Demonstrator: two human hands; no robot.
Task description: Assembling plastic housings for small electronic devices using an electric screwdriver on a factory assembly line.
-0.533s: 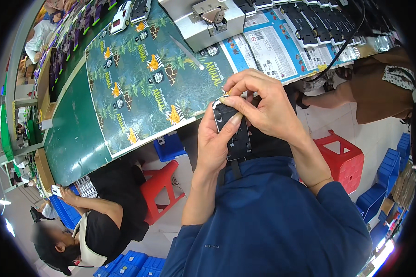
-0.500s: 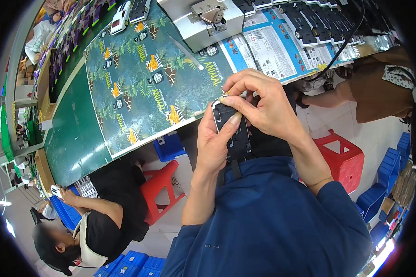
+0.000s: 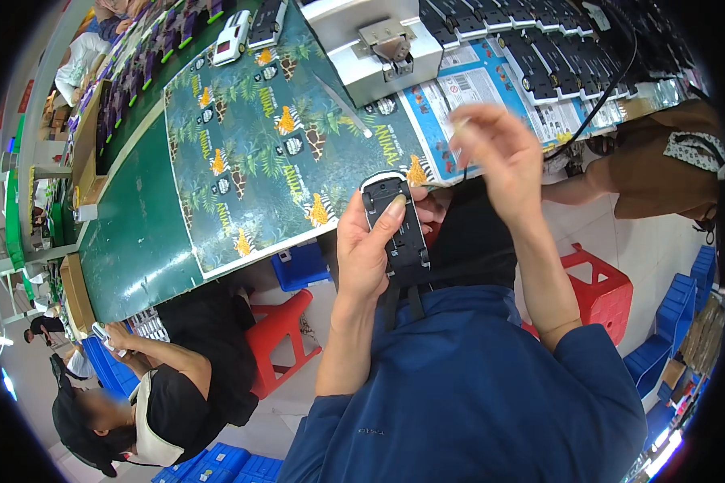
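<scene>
My left hand is closed around a toy car, its black underside turned up and a white edge showing at its far end. The thumb presses on the black base; fingertips show along the right side. To the right of the car, apart from it, my right hand is raised near the table's front edge. Its fingers are bent in toward the thumb and slightly blurred. Something small and pale may be between the fingertips, and a thin dark shape shows below them; neither can be made out.
A silver metal fixture stands on the patterned sheet. Rows of upturned toy cars lie at the back right. A white toy car sits farther left. A black cable crosses the right. Co-workers sit on both sides; a red stool is nearby.
My right hand has left the car's far end and moved right and up. My left hand keeps hold of the car, whose underside is now more exposed. The view has shifted slightly.
</scene>
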